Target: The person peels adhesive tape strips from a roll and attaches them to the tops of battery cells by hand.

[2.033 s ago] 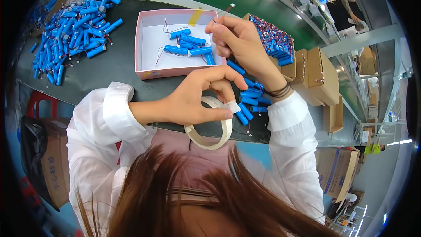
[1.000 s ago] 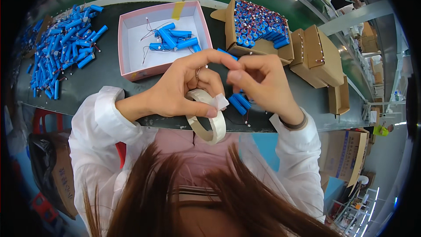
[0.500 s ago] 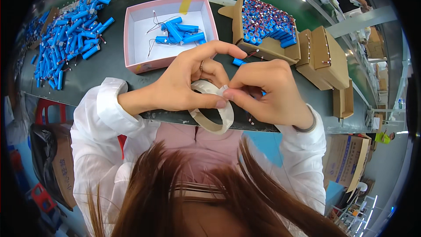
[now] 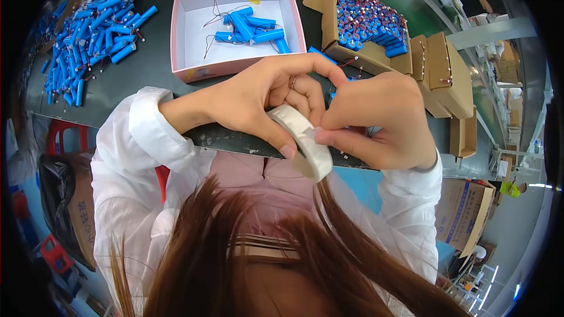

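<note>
A roll of whitish tape [image 4: 320, 163] hangs tilted below my fingers, over the bench's near edge. My left hand [image 4: 249, 97] grips the roll, its thumb on the near rim and the curled fingers behind. Thumb and forefinger of my right hand [image 4: 385, 117] are pinched together at the tape's surface, by its loose end. The right hand's other fingers are curled and mostly hidden. Just beyond the hands, a blue cylindrical battery [image 4: 320, 54] lies on the bench, partly covered.
A shallow pink box [image 4: 181, 61] holds several blue wired batteries [image 4: 267, 36]. At the left lies a large heap of batteries [image 4: 100, 35]. A cardboard box [image 4: 376, 66] packed with batteries stands at the right, beside more cardboard boxes [image 4: 452, 79] on the dark bench [image 4: 155, 76].
Both hands and the tape roll have shifted right in the view. The roll has turned, showing more of its outer face. The bench items appear slightly higher.
</note>
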A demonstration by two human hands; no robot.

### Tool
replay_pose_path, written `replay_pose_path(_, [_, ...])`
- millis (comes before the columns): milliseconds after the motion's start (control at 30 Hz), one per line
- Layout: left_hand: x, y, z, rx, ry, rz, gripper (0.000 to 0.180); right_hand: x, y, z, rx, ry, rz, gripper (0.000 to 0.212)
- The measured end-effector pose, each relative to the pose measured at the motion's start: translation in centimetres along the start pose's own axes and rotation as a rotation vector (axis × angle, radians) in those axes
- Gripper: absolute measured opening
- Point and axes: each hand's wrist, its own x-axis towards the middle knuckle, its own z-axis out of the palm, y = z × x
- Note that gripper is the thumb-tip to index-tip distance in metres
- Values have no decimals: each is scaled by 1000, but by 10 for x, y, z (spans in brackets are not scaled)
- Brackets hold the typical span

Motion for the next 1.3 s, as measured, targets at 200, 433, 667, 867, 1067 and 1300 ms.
replay_pose_path(200, [0, -4, -3, -34, -12, 30, 79, -1, -6, 2, -17, 53, -72, 11])
replay_pose_path(433, [4, -18, 0, 217, 120, 109, 58, -10, -13, -1, -21, -90, 281, 7])
replay_pose_path(667, [-3, -10, 11, 687, 516, 397, 48, -21, -2, -3, 501, 303, 571, 7])
replay_pose_path(867, [-5, -11, 13, 861, 448, 356, 50, -18, 4, 0, 578, 442, 579, 9])
replay_pose_path(1067, [-5, -16, 8, 615, 338, 188, 27, -18, 9, -6, 541, 461, 547, 10])
replay_pose_path(1300, [-8, 0, 13, 425, 283, 85, 28, -30, 18, -15, 639, 526, 548, 13])
